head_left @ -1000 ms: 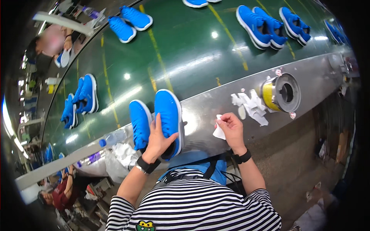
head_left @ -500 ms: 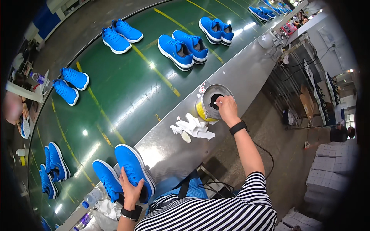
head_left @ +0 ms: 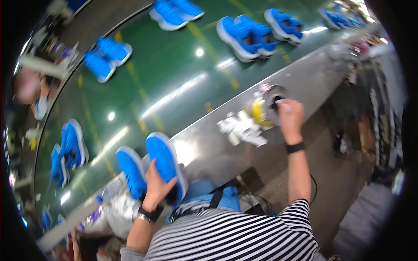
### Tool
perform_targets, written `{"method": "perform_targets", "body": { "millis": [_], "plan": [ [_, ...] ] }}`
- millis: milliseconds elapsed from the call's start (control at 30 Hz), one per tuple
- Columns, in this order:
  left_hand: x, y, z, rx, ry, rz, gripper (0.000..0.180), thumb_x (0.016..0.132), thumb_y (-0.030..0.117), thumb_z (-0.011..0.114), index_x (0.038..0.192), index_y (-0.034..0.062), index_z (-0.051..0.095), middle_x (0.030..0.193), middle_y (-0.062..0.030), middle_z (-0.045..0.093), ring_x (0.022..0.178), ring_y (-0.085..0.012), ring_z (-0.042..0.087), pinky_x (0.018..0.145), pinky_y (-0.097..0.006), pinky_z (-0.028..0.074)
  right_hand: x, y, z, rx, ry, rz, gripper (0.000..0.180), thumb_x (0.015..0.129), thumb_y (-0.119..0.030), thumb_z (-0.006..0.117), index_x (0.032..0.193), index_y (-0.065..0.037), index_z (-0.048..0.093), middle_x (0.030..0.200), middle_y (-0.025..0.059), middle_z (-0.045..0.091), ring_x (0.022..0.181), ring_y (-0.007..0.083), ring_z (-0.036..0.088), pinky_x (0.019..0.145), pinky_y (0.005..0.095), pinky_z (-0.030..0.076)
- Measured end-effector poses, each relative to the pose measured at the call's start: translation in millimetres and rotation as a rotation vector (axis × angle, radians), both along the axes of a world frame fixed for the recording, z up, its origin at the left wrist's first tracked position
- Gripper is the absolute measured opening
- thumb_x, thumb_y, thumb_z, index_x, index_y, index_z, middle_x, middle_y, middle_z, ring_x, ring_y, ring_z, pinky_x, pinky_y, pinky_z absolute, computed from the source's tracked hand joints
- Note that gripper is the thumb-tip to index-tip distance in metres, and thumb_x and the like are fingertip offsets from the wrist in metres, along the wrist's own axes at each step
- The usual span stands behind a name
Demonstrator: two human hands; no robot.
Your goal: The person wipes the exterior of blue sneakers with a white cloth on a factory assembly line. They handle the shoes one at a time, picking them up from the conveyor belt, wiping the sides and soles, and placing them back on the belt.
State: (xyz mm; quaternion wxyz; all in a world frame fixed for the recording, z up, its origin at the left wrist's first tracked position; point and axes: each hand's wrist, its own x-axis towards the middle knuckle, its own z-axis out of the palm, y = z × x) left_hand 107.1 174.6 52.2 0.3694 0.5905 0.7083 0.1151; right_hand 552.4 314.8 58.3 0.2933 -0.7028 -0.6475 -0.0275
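Note:
My left hand (head_left: 158, 186) grips a blue lace-up sneaker (head_left: 161, 155) with a white sole, its thumb laid across the shoe and its fingers along the inner side. Close by on the left is the matching blue sneaker (head_left: 130, 167), toe pointing away. Over on the right, my right hand (head_left: 291, 116) is at the mouth of a round metal can (head_left: 261, 114) with a yellow band. Its fingertips are pinched together over the dark opening; what they hold, if anything, is blurred. White scraps (head_left: 244, 129) lie beside the can on the metal ledge.
A green conveyor belt (head_left: 174, 93) with yellow lines carries several pairs of blue sneakers (head_left: 244, 37). The metal ledge (head_left: 209, 150) runs along its near side. Plastic bags (head_left: 126, 213) hang at lower left. Another person's hand (head_left: 45, 87) holds a shoe across the belt.
The whole view has shifted, so belt, shoes and can appear farther up and right, and the picture is blurrier. My left hand keeps the sneaker; my right stays at the can's mouth.

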Motion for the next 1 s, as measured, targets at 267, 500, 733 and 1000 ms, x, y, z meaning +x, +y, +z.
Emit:
{"method": "perform_targets", "body": {
  "millis": [267, 500, 733, 1000],
  "plan": [
    [-6, -15, -2, -0.155, -0.201, 0.057, 0.095, 0.073, 0.027, 0.070, 0.148, 0.0210, 0.011, 0.119, -0.0331, 0.039, 0.107, -0.0405, 0.048, 0.095, -0.043, 0.041, -169, -81, -21, -0.621, 0.988, 0.264, 0.012, 0.085, -0.008, 0.062, 0.095, -0.002, 0.064, 0.089, 0.0023, 0.063, 0.085, 0.0089, 0.056, 0.078, 0.0237, 0.044],
    [-15, -21, -7, -0.094, -0.273, 0.057, 0.094, 0.072, 0.019, 0.068, 0.148, 0.0208, 0.011, 0.123, -0.0312, 0.036, 0.109, -0.0405, 0.048, 0.094, -0.043, 0.042, -272, -100, -68, -0.692, 1.227, 0.314, 0.011, 0.084, -0.011, 0.065, 0.089, -0.002, 0.065, 0.079, 0.0000, 0.063, 0.076, 0.0064, 0.054, 0.069, 0.0226, 0.045],
    [-15, -21, -4, -0.117, -0.310, 0.082, 0.093, 0.072, 0.017, 0.068, 0.147, 0.0166, 0.013, 0.125, -0.0277, 0.037, 0.114, -0.0383, 0.043, 0.098, -0.043, 0.037, -294, -102, -70, -0.592, 0.948, 0.327, 0.012, 0.078, -0.013, 0.068, 0.081, -0.003, 0.063, 0.080, 0.0123, 0.064, 0.076, 0.0256, 0.063, 0.068, 0.0338, 0.048],
    [-19, -22, -9, -0.118, -0.324, 0.049, 0.092, 0.073, 0.018, 0.067, 0.147, 0.0171, 0.012, 0.127, -0.0340, 0.030, 0.116, -0.0447, 0.037, 0.099, -0.047, 0.036, -303, -101, -70, -0.623, 0.978, 0.243, 0.011, 0.077, -0.011, 0.067, 0.079, -0.001, 0.062, 0.075, 0.0122, 0.064, 0.070, 0.0250, 0.063, 0.065, 0.0326, 0.048]
  ]
}}
